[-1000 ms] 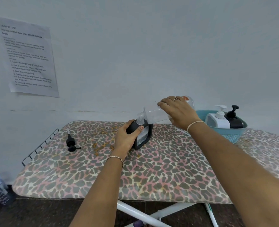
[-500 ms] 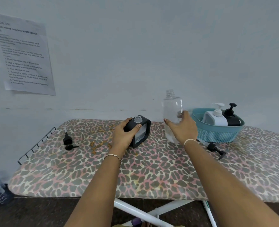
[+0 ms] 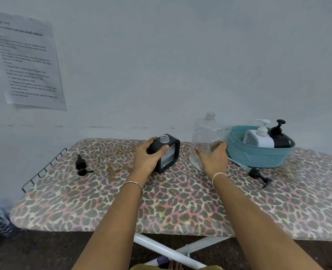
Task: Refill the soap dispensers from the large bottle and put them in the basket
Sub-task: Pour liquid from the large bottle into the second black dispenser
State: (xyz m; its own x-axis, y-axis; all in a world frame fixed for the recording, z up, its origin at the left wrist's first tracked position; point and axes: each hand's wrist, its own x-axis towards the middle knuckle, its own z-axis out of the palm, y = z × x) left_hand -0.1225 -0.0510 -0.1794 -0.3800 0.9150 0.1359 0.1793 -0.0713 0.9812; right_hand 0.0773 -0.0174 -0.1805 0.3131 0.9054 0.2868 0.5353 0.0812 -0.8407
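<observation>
Left hand (image 3: 147, 158) wraps the square black dispenser (image 3: 166, 152), open neck up, tilted slightly on the leopard-print worktop (image 3: 180, 201). Right hand (image 3: 212, 158) is closed around the base of the large clear bottle (image 3: 206, 139), standing upright just right of that grip, almost empty by the look of it. Best move now, I'd say: let the bottle go, fetch the loose pump (image 3: 81, 165) lying well left of the left grip, and screw it down square before lifting. Compared with a second ago, the bottle has swung from pouring position to upright. The basket (image 3: 258, 154), just beyond the right grip, holds two dispensers.
</observation>
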